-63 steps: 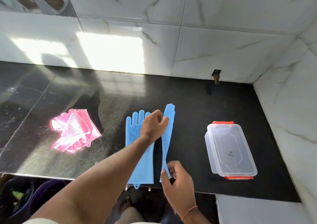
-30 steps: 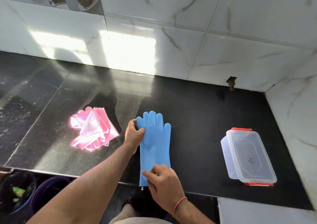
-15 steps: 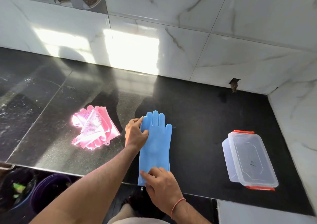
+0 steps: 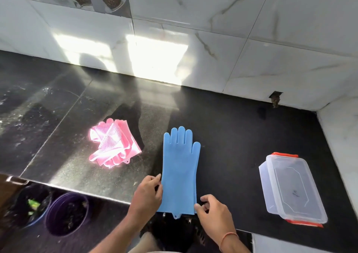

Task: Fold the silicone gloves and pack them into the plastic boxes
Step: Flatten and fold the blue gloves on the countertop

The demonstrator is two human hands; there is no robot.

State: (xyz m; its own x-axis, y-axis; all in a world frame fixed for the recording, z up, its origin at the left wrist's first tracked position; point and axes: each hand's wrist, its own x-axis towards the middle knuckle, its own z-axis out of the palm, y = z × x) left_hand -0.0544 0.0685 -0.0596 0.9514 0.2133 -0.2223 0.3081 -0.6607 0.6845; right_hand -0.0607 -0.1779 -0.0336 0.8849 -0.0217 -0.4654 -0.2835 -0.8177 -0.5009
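Two blue silicone gloves (image 4: 180, 167) lie stacked flat on the black counter, fingers pointing away from me, cuffs at the front edge. My left hand (image 4: 147, 196) pinches the left side of the cuffs. My right hand (image 4: 212, 210) pinches the cuffs' right corner. A pink pair of gloves (image 4: 112, 146) lies crumpled to the left. A clear plastic box (image 4: 292, 188) with orange clips sits closed at the right.
The black counter (image 4: 232, 140) ends at a front edge just under the cuffs. White marble walls rise behind and at the right. Below the counter on the left stand a purple bucket (image 4: 66, 213) and another tub.
The second blue glove was laid on top of the first. My left hand slid from the gloves' fingers down to the cuffs, and my right hand shifted to the cuffs' right corner.
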